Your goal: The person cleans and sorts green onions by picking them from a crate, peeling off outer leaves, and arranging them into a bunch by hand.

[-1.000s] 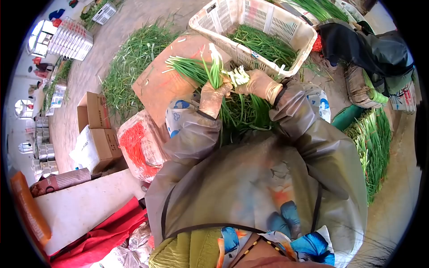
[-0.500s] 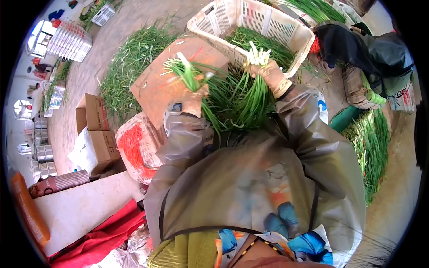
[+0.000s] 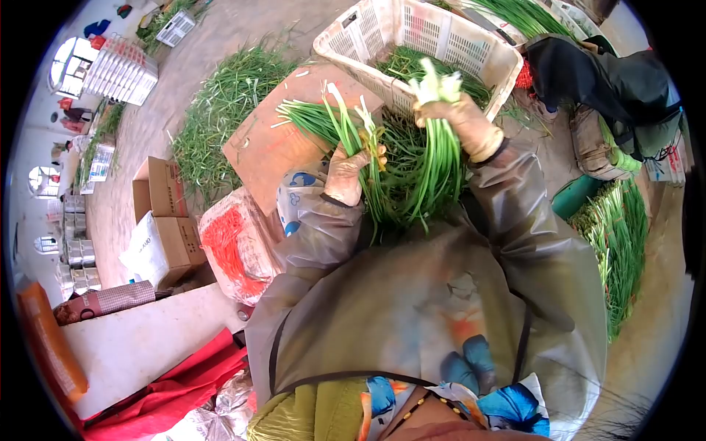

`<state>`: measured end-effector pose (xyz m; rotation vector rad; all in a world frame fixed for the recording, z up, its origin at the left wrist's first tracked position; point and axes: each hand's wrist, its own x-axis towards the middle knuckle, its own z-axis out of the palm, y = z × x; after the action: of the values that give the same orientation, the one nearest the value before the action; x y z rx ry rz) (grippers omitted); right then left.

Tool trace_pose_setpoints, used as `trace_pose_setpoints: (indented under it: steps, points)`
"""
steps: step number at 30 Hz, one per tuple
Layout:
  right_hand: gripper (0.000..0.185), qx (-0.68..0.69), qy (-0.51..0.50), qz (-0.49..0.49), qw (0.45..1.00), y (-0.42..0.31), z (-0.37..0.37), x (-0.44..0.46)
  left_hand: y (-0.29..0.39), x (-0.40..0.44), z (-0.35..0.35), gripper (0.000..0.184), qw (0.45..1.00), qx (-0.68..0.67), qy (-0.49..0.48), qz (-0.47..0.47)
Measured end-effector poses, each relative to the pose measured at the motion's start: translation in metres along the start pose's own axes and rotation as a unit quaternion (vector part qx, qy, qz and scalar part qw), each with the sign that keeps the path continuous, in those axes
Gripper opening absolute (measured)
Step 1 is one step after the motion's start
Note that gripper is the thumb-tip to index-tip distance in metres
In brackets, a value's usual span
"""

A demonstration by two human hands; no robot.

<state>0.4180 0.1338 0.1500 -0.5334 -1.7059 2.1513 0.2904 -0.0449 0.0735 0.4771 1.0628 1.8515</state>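
My right hand (image 3: 463, 121), in a dirty glove, is closed around a bunch of garlic chives (image 3: 440, 158). Their pale root ends point up and the green leaves hang down. To its left, my left hand (image 3: 347, 173) pinches a few loose chive stalks (image 3: 373, 180), with some yellowed leaf near the fingertips. Another bundle of chives (image 3: 307, 120) lies on the brown board (image 3: 254, 140), just beyond my left hand. More loose green leaves sit between the two hands, over my lap, and their lower ends meet my apron.
A white plastic crate (image 3: 360, 62) with greens inside stands ahead. A heap of leaves (image 3: 220, 103) covers the floor at left. Red ties (image 3: 228, 239) lie on a block beside a cardboard box (image 3: 173, 242). Stacked chives (image 3: 621, 257) stand at right, near another person's dark clothing (image 3: 581, 81).
My left hand has moved right and nearer the right hand, now with fewer, yellowed stalks in it. The right hand's bunch has risen slightly. The view has shifted a little.
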Motion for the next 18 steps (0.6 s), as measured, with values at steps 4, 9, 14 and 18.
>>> trace_pose_setpoints:
  steps: [4, 9, 14, 18]
  points:
    - [0.020, 0.004, -0.018, -0.011, 1.000, 0.038, 0.008, 0.020, -0.004, 0.001, -0.003, 0.026, 1.000, -0.018, -0.004, 0.005]
    - [0.024, 0.004, -0.032, -0.035, 0.999, 0.040, 0.021, 0.024, -0.007, -0.007, -0.001, 0.038, 0.997, -0.008, -0.065, -0.051]
    - [0.019, 0.023, 0.051, -0.049, 0.997, 0.022, -0.004, 0.020, -0.015, -0.006, -0.021, 0.059, 0.990, -0.056, -0.096, -0.086]
    - [0.022, 0.041, 0.134, -0.041, 0.989, -0.028, -0.039, 0.009, -0.035, 0.003, -0.053, 0.042, 0.998, 0.001, -0.016, -0.066]
